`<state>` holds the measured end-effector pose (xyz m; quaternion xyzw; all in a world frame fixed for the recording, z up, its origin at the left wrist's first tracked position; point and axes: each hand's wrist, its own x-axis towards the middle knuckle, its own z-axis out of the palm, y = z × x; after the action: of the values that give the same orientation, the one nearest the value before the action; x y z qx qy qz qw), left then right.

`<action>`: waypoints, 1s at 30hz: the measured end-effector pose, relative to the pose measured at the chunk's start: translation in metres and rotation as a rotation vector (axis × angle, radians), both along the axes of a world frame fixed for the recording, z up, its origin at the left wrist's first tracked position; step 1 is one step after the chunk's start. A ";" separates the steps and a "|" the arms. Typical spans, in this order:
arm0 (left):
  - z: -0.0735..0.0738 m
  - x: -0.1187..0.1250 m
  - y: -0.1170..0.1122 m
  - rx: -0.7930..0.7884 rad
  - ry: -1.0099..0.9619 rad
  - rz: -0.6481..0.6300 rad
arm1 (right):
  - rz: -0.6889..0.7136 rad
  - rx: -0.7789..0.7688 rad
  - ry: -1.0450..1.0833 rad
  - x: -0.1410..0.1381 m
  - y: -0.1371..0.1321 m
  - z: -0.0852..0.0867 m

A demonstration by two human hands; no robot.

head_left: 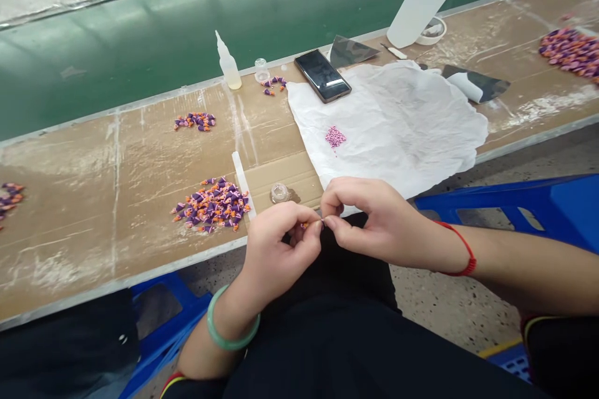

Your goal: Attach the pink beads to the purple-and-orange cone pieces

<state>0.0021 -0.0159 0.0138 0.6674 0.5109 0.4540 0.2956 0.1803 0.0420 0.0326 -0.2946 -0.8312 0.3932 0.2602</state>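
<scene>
Left hand [281, 249]: fingers curled inward, thumb and forefinger pinching a small orange piece [305, 224].
Right hand [379, 221]: thumb and forefinger pressed together on a thin dark tip [322, 221], too small to identify, just beside the orange piece.
Grip: fingertips only, both hands close together above the lap; such a pinch appears to suit so small a piece.
Wrists: jade bangle [229, 324] on left, red cord bracelet [461, 249] on right.
Nearest: heap of purple-and-orange cone-shaped beads [210, 204] and small glass jar [279, 193], on cardboard-covered bench [70, 230].
Beyond: crumpled white tissue paper [421, 118] bearing pink beads [336, 136]; plastic squeeze bottle [228, 62]; smartphone [322, 75].
</scene>
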 end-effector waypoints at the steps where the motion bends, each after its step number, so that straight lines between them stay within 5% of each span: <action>1: 0.000 -0.001 0.000 -0.028 -0.029 -0.003 | 0.007 -0.020 0.007 -0.001 0.000 0.000; 7: -0.005 -0.011 -0.005 -0.232 -0.285 0.020 | 0.073 -0.196 0.039 -0.004 0.005 0.002; 14: -0.015 -0.020 -0.008 -0.155 -0.225 0.028 | 0.119 -0.261 0.015 -0.010 0.011 0.002; 19: -0.018 -0.025 -0.007 -0.117 -0.200 0.027 | 0.158 -0.172 -0.040 -0.016 0.018 0.001; 24: -0.027 -0.031 -0.007 -0.098 -0.188 0.018 | 0.201 0.076 -0.168 -0.026 0.042 -0.004; 30: -0.044 -0.037 -0.014 -0.208 -0.208 0.031 | 0.372 0.228 -0.496 -0.050 0.075 -0.009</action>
<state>-0.0346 -0.0299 -0.0306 0.5746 0.5321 0.4697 0.4076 0.1302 0.1174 0.0238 -0.1936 -0.9474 0.2547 0.0052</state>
